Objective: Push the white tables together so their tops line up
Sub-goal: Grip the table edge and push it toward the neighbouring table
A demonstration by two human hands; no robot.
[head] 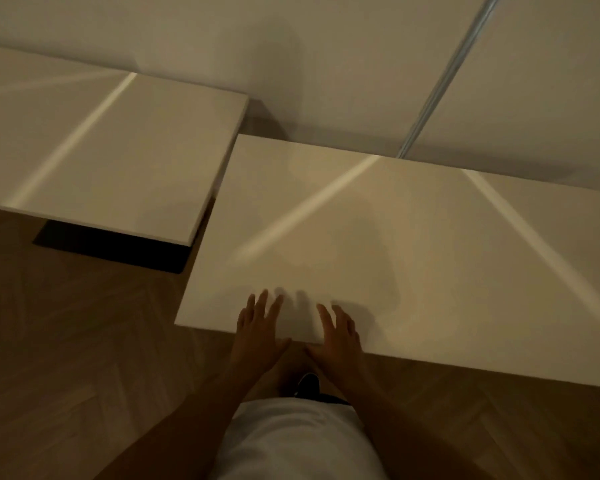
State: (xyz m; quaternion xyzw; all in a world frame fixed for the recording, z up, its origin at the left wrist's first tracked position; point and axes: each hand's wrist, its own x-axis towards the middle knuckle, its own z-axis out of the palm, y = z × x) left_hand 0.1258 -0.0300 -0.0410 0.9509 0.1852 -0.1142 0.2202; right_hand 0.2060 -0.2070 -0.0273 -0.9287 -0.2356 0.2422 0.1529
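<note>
Two white tables stand side by side against the wall. The left table (111, 147) sits farther back than the right table (413, 244), so their front edges are offset. A narrow dark gap runs between their facing sides. My left hand (258, 327) rests at the right table's near edge, fingers spread on the top and thumb at the edge. My right hand (338, 332) lies just to its right in the same pose. Neither hand holds anything.
Wooden herringbone floor (84, 341) lies in front of both tables. A pale wall (326, 64) runs behind them, with a metal rail (444, 81) slanting down it. A dark base (118, 247) shows under the left table. My white shirt fills the bottom centre.
</note>
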